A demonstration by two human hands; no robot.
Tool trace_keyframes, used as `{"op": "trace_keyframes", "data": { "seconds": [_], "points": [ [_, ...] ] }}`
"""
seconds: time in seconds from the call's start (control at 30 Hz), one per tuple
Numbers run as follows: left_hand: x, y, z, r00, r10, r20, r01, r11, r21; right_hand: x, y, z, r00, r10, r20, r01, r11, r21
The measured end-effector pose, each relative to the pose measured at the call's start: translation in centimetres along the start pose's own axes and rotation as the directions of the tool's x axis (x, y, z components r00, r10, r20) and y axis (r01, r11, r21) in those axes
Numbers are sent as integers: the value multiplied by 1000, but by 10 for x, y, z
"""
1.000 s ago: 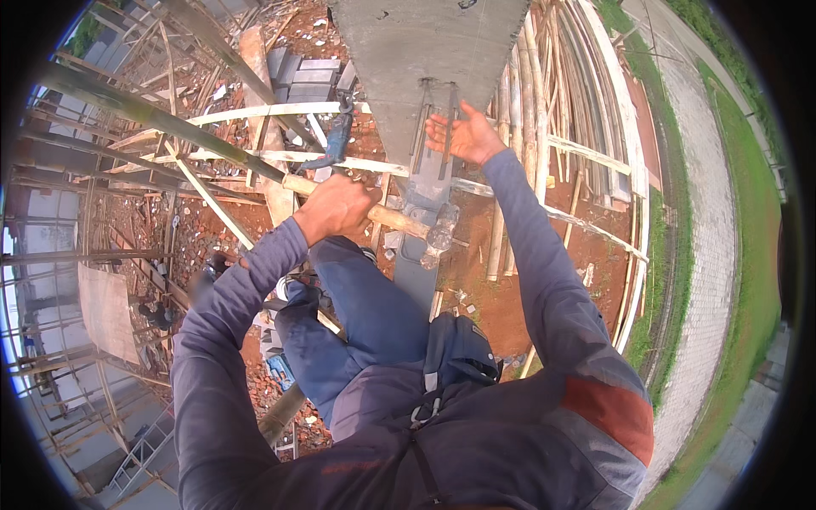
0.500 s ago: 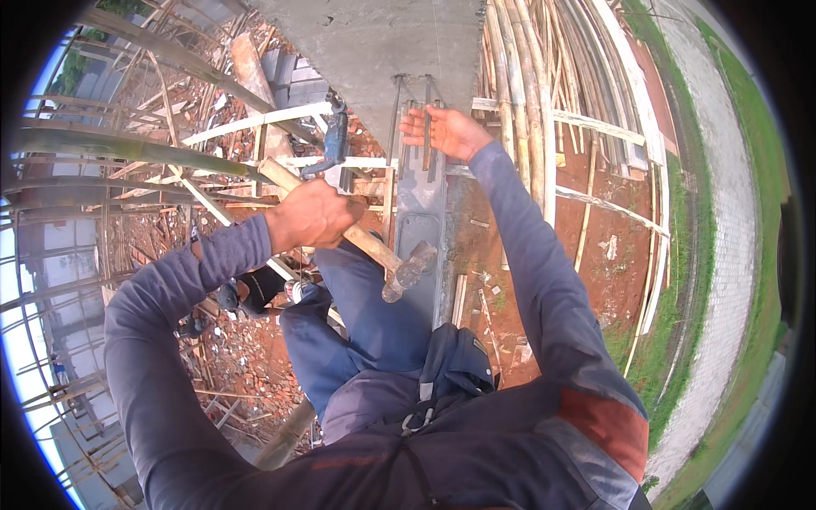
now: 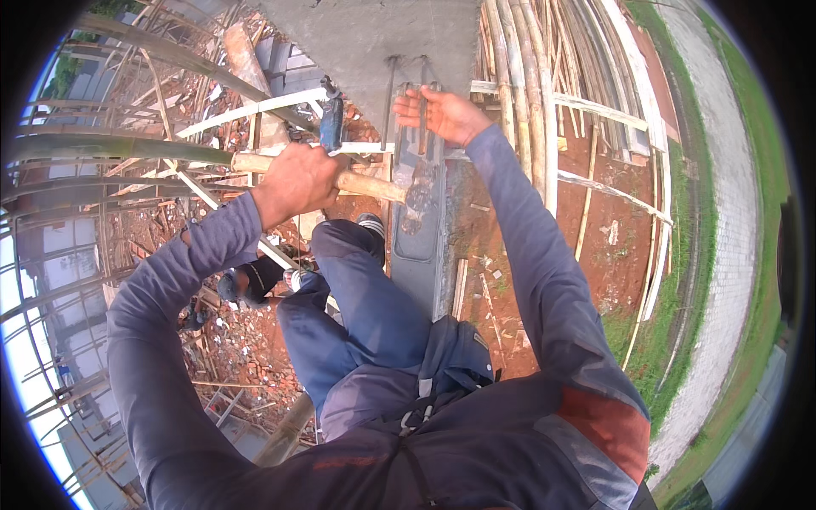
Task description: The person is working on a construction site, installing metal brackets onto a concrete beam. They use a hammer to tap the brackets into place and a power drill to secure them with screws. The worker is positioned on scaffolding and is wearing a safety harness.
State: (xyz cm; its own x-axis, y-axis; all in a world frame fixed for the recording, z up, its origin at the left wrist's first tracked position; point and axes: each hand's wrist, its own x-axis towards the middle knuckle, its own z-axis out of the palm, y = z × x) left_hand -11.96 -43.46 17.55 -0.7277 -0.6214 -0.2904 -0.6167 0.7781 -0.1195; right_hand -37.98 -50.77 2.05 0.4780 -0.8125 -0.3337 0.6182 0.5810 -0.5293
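My left hand is closed around the wooden handle of a hammer. The hammer head is over a grey, cement-smeared beam, close to the lower end of a steel rod. My right hand has its fingers behind that rod and its thumb near the front, holding it loosely. A second rod stands to its left. Both reach up to the grey concrete surface. Whether the hammer head touches anything is hard to tell.
A blue power tool hangs left of the beam by white timber. Bamboo poles cross on the left; more poles lie at right. Far below, broken brick covers red soil, and another person is partly visible.
The hammer has swung up and forward, from over my thigh to the beam near the rod. My left hand rose slightly and moved left. My right hand stays at the rod.
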Motion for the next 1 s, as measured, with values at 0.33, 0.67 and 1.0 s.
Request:
{"op": "trace_keyframes", "data": {
  "seconds": [0.33,0.67,1.0],
  "points": [
    [5,-18,-2,996,46,-71,-37,992,121,-5,0,5,999,-25,-31,26,1000,18],
    [-93,21,23,981,-192,21,193,972,-130,-8,5,-3,997,-68,21,66,996,60],
    [-163,100,152,191,-955,228,625,-61,-778,-169,155,9,867,-164,470,381,-388,-839]
  ]
}}
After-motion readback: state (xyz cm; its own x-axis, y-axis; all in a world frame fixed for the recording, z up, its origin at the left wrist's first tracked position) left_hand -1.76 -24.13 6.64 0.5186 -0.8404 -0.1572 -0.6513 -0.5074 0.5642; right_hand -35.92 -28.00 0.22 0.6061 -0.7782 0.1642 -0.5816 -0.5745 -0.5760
